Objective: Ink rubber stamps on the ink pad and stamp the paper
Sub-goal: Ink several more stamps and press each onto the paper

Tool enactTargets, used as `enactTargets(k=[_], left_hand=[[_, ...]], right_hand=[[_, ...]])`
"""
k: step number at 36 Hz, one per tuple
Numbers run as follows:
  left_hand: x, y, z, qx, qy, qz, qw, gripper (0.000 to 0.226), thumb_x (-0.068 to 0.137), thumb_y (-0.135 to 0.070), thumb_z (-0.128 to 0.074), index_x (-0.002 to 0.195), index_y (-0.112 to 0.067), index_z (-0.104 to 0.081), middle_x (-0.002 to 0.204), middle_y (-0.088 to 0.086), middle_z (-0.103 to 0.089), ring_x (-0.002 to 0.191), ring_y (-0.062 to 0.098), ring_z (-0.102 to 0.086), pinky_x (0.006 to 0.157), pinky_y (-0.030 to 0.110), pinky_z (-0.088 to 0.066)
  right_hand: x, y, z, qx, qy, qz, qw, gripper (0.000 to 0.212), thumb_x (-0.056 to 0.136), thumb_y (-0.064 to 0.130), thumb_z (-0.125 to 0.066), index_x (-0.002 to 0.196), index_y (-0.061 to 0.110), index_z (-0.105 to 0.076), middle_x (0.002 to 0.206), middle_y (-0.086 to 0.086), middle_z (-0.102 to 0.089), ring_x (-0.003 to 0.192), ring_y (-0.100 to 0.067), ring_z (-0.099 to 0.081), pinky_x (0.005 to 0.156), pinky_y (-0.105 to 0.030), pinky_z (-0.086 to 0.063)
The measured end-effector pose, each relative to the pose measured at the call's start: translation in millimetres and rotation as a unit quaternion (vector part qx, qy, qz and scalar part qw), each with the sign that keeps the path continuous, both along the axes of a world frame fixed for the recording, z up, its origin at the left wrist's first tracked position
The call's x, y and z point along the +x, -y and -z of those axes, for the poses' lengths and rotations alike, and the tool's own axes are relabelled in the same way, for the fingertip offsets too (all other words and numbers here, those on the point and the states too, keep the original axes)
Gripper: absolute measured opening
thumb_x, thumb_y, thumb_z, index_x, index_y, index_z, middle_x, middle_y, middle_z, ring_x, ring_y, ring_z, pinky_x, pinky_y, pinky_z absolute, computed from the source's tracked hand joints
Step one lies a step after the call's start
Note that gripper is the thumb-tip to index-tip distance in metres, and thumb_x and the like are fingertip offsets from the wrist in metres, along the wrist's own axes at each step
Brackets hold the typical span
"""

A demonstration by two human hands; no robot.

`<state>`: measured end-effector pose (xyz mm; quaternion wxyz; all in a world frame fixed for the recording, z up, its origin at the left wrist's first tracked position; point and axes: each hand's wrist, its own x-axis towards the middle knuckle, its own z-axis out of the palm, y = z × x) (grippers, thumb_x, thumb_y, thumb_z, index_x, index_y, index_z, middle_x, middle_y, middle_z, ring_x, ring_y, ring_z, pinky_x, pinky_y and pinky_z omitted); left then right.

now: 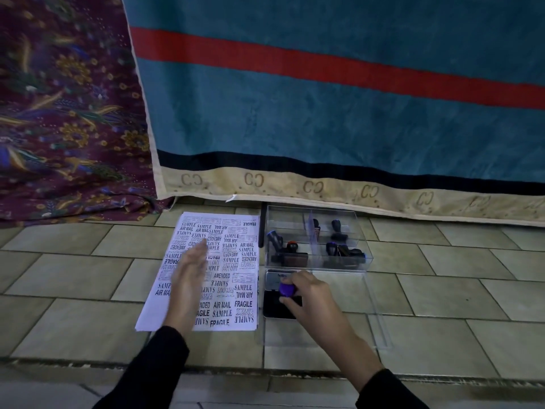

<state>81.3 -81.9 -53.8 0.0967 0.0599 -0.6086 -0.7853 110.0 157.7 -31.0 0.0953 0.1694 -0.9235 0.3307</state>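
Head view: right hand grips purple stamp on ink pad

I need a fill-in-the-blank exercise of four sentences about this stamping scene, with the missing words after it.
1. The right hand grips a stamp with a ____ handle.
2. That stamp sits on the black ____.
3. The left hand, fingers straight, is above the ____.
4. Other stamps lie in a clear ____.
Missing words: purple; ink pad; paper; box.

Left grip flat (blurred), right grip curled
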Motion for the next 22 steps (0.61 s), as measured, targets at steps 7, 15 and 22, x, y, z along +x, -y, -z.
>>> enactTargets(k=[7, 15, 22], left_hand=[[7, 101, 16, -0.384, 0.008, -0.111, 0.917, 0.041, 0.096, 0.002, -0.041, 0.125, -0.022, -0.060, 0.141, -0.006, -0.054, 0.129, 0.012, -0.049, 0.104, 0.029, -0.039], [7, 127, 43, -0.627, 0.070, -0.055, 0.774, 0.043, 0.089, 0.006, -0.051, 0.127, -0.013, -0.062, 0.145, 0.012, -0.049, 0.138, 0.028, -0.041, 0.112, 0.050, -0.025], [8, 124, 40, -0.625, 0.068, -0.064, 0.775, 0.048, 0.086, 0.008, -0.050, 0.125, -0.016, -0.063, 0.143, 0.011, -0.051, 0.134, 0.027, -0.045, 0.112, 0.049, -0.023]], right_hand=[[-11, 50, -15, -0.099, 0.002, -0.045, 0.994, 0.030, 0.080, 0.019, -0.072, 0.108, 0.014, -0.064, 0.103, -0.004, -0.064, 0.085, -0.009, -0.064, 0.081, -0.018, -0.053], [-35, 144, -9, -0.097, 0.059, -0.125, 0.986, 0.030, 0.081, 0.016, -0.069, 0.109, 0.010, -0.061, 0.106, -0.013, -0.061, 0.093, -0.025, -0.060, 0.087, -0.039, -0.053], [-45, 170, 0, -0.067, 0.080, -0.129, 0.986, 0.027, 0.079, 0.017, -0.070, 0.104, 0.010, -0.062, 0.101, -0.012, -0.061, 0.089, -0.025, -0.058, 0.077, -0.035, -0.051]])
